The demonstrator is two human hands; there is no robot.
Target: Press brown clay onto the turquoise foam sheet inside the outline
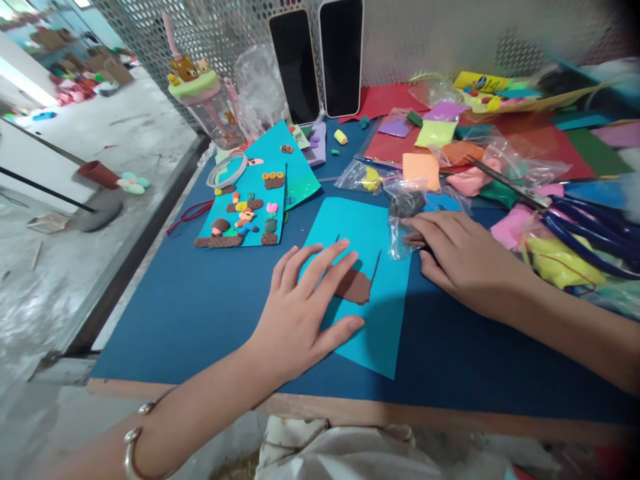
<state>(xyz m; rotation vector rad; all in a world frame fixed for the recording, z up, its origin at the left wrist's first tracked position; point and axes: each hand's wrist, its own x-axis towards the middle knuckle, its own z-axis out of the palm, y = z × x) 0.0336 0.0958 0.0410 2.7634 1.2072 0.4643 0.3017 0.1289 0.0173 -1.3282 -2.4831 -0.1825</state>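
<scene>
My left hand lies flat, fingers spread, on a turquoise paper sheet on the dark blue table mat. Its fingertips rest by a flat brown clay piece stuck on the sheet. My right hand lies palm down at the sheet's right edge, fingertips touching a clear plastic bag with dark clay inside. Whether it grips the bag I cannot tell.
A turquoise card with a clay game scene lies at the left. Two phones lean on the perforated back wall. Bags of coloured clay, paper sheets, a tape ring and blue-handled tools crowd the right and back.
</scene>
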